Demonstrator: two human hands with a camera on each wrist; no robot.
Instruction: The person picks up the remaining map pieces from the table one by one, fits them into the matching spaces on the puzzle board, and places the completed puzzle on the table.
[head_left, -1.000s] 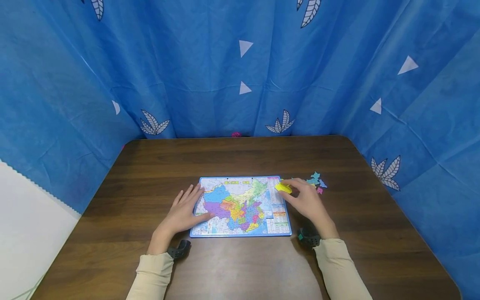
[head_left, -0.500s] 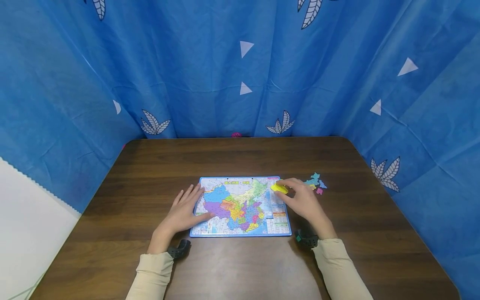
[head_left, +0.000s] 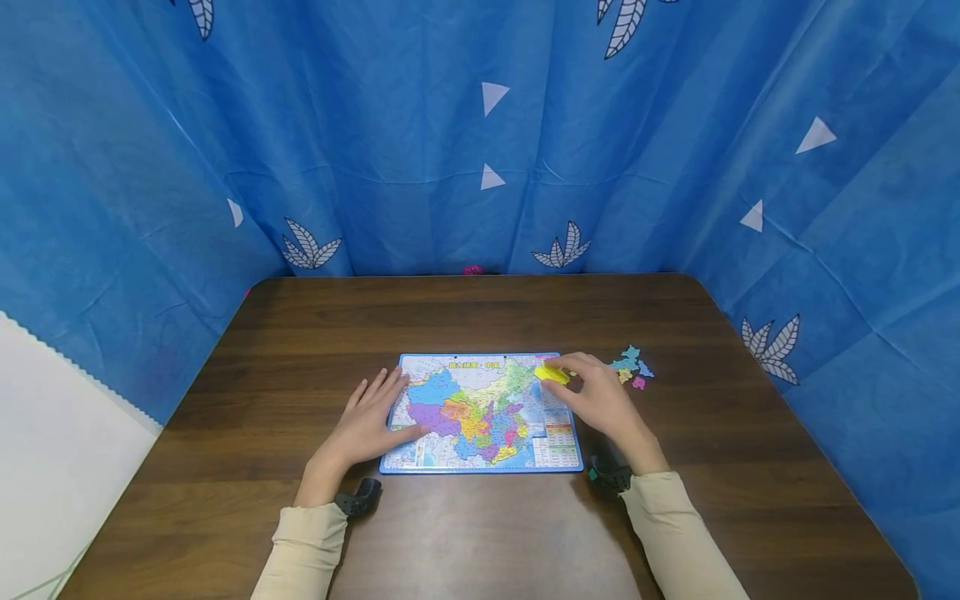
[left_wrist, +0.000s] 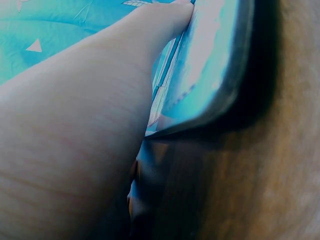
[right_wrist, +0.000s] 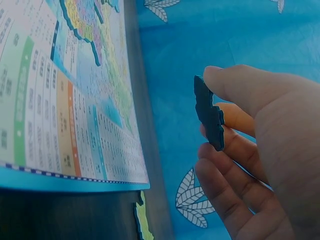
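A map puzzle board (head_left: 420,461) with a blue rim lies flat on the table, its coloured pieces forming a map of China. My left hand (head_left: 366,423) rests with spread, straight fingers on the board's left side. Above the board's upper right corner, my right hand (head_left: 603,402) pinches a yellow puzzle piece (head_left: 552,374) between thumb and fingers. In the right wrist view the puzzle piece (right_wrist: 209,112) shows its dark side, held apart from the board (right_wrist: 75,182). The left wrist view shows mostly the hand's wrist side and thumb beside the board's edge (left_wrist: 220,107).
Several loose puzzle pieces (head_left: 629,362) in teal, blue, yellow and pink lie on the brown table (head_left: 712,467), right of the board. A light green piece (right_wrist: 143,217) lies by the board's edge. A blue curtain (head_left: 420,142) hangs behind the table.
My right hand has moved left with the yellow puzzle piece, from the board's right edge to over its upper right part. My left hand has stayed in place.
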